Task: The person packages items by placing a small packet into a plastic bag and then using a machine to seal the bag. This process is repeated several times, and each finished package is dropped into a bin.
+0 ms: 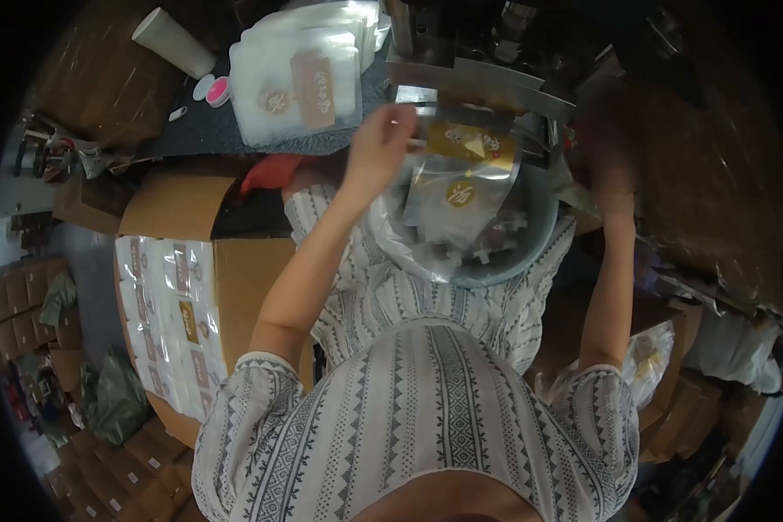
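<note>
My left hand (383, 150) is raised at the left edge of a clear plastic pouch with a gold label (468, 146); its fingers are bent and blurred, and whether they touch the pouch is unclear. That pouch hangs below the metal machine (478, 74), over a blue-grey basin (544, 235) on my lap. Plastic and small scraps lie in the basin. My right hand (612, 157) is off to the right of the machine, dark and smeared by motion, near a greenish packet (574, 183).
A stack of printed pouches (296, 87) lies on the grey cloth (209, 126), beside a white cup (174, 43) and a pink-filled small tub (218, 91). At left stands an open carton (252, 287) of packed pouches. More cartons (26, 300) are farther left.
</note>
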Tool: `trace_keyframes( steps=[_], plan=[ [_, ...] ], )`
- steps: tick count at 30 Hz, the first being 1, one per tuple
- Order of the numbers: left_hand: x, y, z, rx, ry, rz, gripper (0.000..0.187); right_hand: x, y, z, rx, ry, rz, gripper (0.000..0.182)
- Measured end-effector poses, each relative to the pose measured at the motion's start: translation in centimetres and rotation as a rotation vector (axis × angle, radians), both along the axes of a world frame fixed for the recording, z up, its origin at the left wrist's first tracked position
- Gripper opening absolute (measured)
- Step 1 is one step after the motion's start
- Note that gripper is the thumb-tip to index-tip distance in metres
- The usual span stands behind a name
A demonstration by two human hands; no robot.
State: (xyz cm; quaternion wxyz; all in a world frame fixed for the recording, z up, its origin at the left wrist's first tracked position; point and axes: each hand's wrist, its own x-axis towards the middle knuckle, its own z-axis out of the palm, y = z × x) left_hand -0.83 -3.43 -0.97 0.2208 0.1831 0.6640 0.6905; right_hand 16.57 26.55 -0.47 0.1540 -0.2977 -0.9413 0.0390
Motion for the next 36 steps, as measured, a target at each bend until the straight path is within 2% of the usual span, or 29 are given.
trace_keyframes(
  steps=[2, 3, 5, 6, 8, 9, 11, 12, 14, 15, 17, 21, 23, 24, 26, 27, 29, 30, 32, 33, 35, 36],
  plan=[
    [-3.5, -3.8, -0.4, -0.457, 0.981, 0.330, 0.048, 0.8, 0.0, -0.4, -0.189, 0.043, 0.020, 0.028],
    [-3.7, -5.2, -1.4, -0.458, 0.983, 0.323, 0.048, 1.0, -0.3, -0.1, -0.193, 0.044, 0.014, 0.028],
    [-3.1, -7.7, -3.6, -1.103, 1.381, 0.298, 0.057, 0.6, -1.3, 1.4, -0.203, -0.006, 0.005, 0.028],
    [-2.8, -8.3, -3.2, -1.103, 1.386, 0.303, 0.057, 0.3, -1.7, 1.8, -0.202, 0.001, 0.007, 0.028],
    [-1.8, -9.1, -2.4, -0.948, 1.302, 0.240, 0.042, 0.6, -2.9, 2.4, -0.180, -0.041, -0.089, 0.031],
    [-1.8, -9.8, -2.3, -0.950, 1.293, 0.240, 0.042, 0.8, -3.4, 3.0, -0.180, -0.049, -0.085, 0.031],
    [-2.3, -11.0, -1.6, -0.845, 1.055, 0.212, 0.023, 0.7, -4.5, 4.6, -0.406, 0.103, -0.044, 0.029],
    [-1.6, -10.6, -0.9, -0.845, 1.054, 0.218, 0.023, 0.5, -5.3, 5.2, -0.403, 0.104, -0.039, 0.029],
    [1.3, -9.0, 1.0, -0.698, 0.986, 0.303, 0.008, 0.1, -7.6, 6.1, -0.686, 0.321, 0.283, 0.027],
    [2.0, -8.5, 1.6, -0.697, 0.988, 0.299, 0.008, -0.6, -9.2, 6.6, -0.686, 0.323, 0.279, 0.027],
    [3.2, -7.5, 2.7, -0.629, 1.022, 0.242, 0.010, -2.2, -12.4, 7.6, -0.526, 0.360, 0.663, 0.027],
    [4.3, -6.3, 3.8, -0.509, 0.998, 0.155, 0.009, -3.4, -14.2, 7.3, -0.386, 0.358, 0.784, 0.028],
    [4.8, -5.7, 3.8, -0.449, 0.961, -0.024, 0.008, -3.6, -14.1, 6.9, -0.550, 0.319, 0.885, 0.031],
    [5.1, -5.4, 3.4, -0.451, 0.957, -0.025, 0.008, -3.5, -14.0, 6.8, -0.554, 0.316, 0.885, 0.031],
    [4.9, -4.0, 2.4, -0.416, 0.758, -0.230, 0.009, -3.4, -13.1, 6.5, -0.790, 0.238, 0.626, 0.032],
    [4.8, -3.0, 2.2, -0.412, 0.760, -0.231, 0.009, -3.3, -12.5, 6.0, -0.787, 0.238, 0.625, 0.032],
    [4.5, -0.9, 1.7, -0.349, -0.078, -0.291, 0.019, -2.8, -11.0, 4.9, -0.678, 0.347, 0.475, 0.034],
    [3.8, 0.1, 1.4, -0.344, -0.075, -0.290, 0.019, -2.3, -10.3, 5.1, -0.673, 0.348, 0.477, 0.034],
    [2.6, 1.7, 0.6, -0.088, -0.317, -0.198, 0.025, -0.8, -9.0, 5.6, -0.468, 0.216, 0.449, 0.038],
    [2.6, 2.1, 0.9, -0.086, -0.317, -0.201, 0.025, -0.3, -8.4, 5.8, -0.465, 0.216, 0.446, 0.038],
    [2.5, 2.5, 1.6, -0.108, -0.418, -0.157, 0.027, 0.6, -7.0, 5.9, -0.278, 0.185, 0.243, 0.037],
    [2.4, 2.5, 1.3, -0.110, -0.419, -0.158, 0.027, 0.6, -5.0, 4.7, -0.280, 0.184, 0.242, 0.037]
  ],
)
